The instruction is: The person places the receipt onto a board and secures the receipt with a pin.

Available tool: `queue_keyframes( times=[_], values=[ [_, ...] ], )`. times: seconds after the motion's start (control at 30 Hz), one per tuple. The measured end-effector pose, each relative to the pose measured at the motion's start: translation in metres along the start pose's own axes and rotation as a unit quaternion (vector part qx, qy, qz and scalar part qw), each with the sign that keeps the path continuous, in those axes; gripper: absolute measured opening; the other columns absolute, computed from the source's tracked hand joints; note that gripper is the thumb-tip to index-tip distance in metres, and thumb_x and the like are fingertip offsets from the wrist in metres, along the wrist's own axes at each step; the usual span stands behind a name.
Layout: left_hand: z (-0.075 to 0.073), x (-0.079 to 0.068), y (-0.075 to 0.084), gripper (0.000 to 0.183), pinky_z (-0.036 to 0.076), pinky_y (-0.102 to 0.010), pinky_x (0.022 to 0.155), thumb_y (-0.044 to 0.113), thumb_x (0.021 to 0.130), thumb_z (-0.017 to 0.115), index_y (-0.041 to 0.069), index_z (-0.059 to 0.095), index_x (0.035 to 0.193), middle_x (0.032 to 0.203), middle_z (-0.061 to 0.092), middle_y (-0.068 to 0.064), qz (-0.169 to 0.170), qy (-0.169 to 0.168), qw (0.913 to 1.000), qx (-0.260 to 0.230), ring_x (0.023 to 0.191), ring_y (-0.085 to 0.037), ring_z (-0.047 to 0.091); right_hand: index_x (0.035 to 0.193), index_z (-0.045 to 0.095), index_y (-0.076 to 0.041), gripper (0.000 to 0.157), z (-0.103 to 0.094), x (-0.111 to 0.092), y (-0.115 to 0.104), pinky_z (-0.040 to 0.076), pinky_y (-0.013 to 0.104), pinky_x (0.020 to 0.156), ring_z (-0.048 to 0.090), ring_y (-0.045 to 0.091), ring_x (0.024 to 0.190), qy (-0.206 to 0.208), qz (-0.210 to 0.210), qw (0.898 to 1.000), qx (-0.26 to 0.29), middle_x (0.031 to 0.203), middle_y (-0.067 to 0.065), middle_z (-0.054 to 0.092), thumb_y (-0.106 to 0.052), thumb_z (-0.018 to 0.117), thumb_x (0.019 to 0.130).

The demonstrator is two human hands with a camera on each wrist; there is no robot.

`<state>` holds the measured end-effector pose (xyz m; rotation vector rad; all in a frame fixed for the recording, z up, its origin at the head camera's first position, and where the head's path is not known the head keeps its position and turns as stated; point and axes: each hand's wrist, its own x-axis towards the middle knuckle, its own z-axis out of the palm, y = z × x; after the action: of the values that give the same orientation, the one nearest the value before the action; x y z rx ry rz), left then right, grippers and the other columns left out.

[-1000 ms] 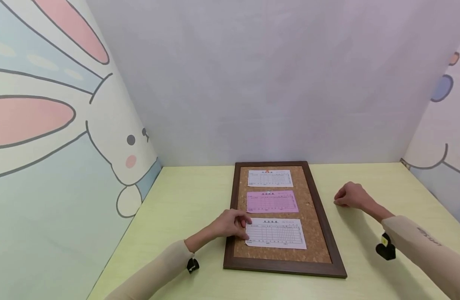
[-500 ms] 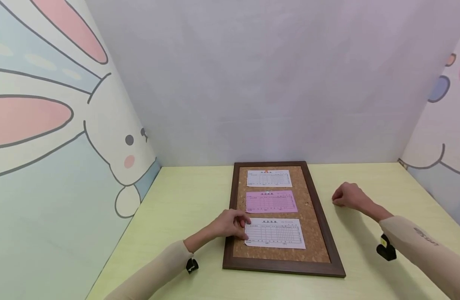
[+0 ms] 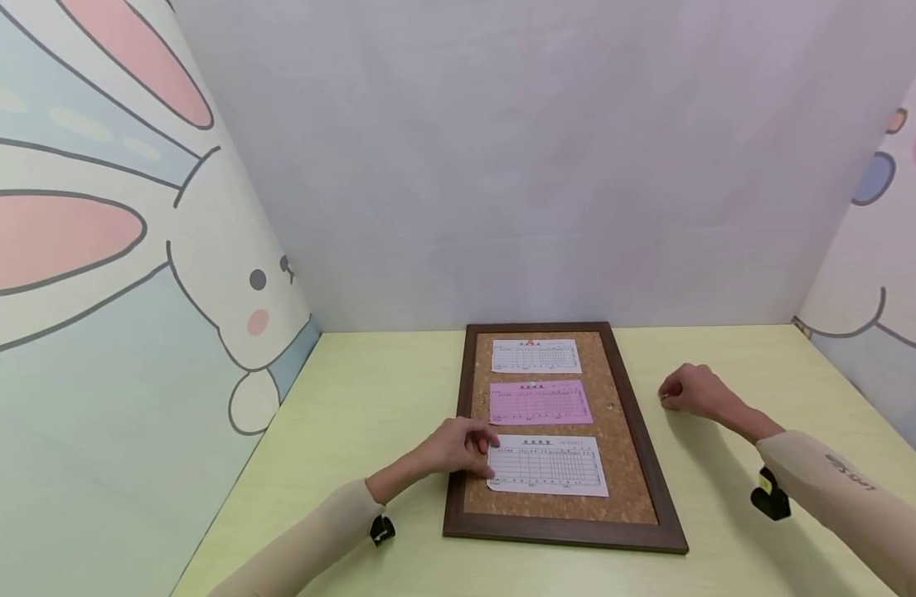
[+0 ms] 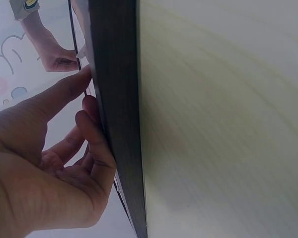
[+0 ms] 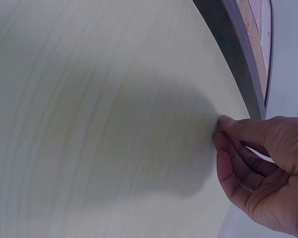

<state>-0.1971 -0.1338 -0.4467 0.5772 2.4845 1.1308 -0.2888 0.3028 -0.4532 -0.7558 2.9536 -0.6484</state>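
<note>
In the head view, my left hand [image 3: 452, 445] rests on the left side of the framed corkboard [image 3: 629, 489]. Thumb and index finger, held apart, touch the left edge of the lowest white form slip [image 3: 550, 468]. The left wrist view shows this left hand [image 4: 54, 153] beside the dark frame, other fingers bent. My right hand [image 3: 698, 390] is low over the table, right of the board. Between its thumb and index finger it pinches a small greyish pin [image 5: 218, 125], mostly covered by the fingertips. No pin shows on the lowest slip.
A pink slip [image 3: 540, 403] and another white slip [image 3: 535, 356] lie above on the cork; an orange pin [image 3: 530, 342] marks the top one's upper edge. The pale wooden table [image 3: 383, 381] meets a grey back wall. Rabbit-patterned panels [image 3: 226, 274] flank it.
My right fingertips have turned slightly, so a bit of the small pin now shows at them. The left hand and the slips have stayed in place.
</note>
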Motion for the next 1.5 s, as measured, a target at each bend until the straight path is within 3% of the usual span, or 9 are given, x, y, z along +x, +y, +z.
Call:
queue_keyframes(
  times=[0.37, 0.6, 1.03, 1.5],
  values=[
    [0.0, -0.001, 0.001, 0.034, 0.04, -0.018, 0.059, 0.004, 0.077, 0.088, 0.001, 0.072, 0.107, 0.086, 0.064, -0.009, 0.003, -0.001, 1.0, -0.001, 0.067, -0.008, 0.049, 0.084, 0.079, 0.005, 0.011, 0.0, 0.001, -0.003, 0.053, 0.032, 0.06, 0.067, 0.015, 0.065, 0.005, 0.007, 1.0, -0.011, 0.077, 0.014, 0.077, -0.005, 0.079, 0.082],
    [0.0, -0.001, 0.001, 0.036, 0.041, -0.017, 0.058, 0.004, 0.076, 0.089, -0.001, 0.071, 0.107, 0.086, 0.064, -0.011, 0.011, -0.001, 0.9999, 0.0, 0.066, -0.006, 0.049, 0.083, 0.078, 0.006, 0.009, 0.002, 0.002, -0.006, 0.046, 0.027, 0.057, 0.059, 0.008, 0.06, 0.01, 0.023, 1.0, -0.002, 0.073, 0.011, 0.075, -0.002, 0.078, 0.082],
    [0.001, -0.001, 0.0, 0.035, 0.04, -0.017, 0.058, 0.007, 0.076, 0.09, 0.002, 0.072, 0.106, 0.086, 0.063, -0.005, 0.004, 0.006, 0.9998, 0.016, 0.066, -0.006, 0.048, 0.081, 0.078, 0.007, 0.007, 0.0, 0.003, -0.01, 0.05, 0.032, 0.058, 0.062, 0.012, 0.062, 0.008, 0.029, 1.0, -0.004, 0.074, 0.015, 0.075, 0.001, 0.075, 0.082],
    [0.001, -0.001, 0.0, 0.035, 0.04, -0.018, 0.058, 0.006, 0.076, 0.089, 0.002, 0.072, 0.106, 0.087, 0.064, -0.006, 0.002, 0.006, 0.9999, 0.012, 0.068, -0.007, 0.049, 0.075, 0.078, 0.005, 0.008, -0.001, 0.006, -0.013, 0.039, 0.028, 0.054, 0.049, 0.012, 0.055, -0.014, 0.071, 0.997, 0.01, 0.063, 0.006, 0.07, 0.002, 0.072, 0.079]
  ],
)
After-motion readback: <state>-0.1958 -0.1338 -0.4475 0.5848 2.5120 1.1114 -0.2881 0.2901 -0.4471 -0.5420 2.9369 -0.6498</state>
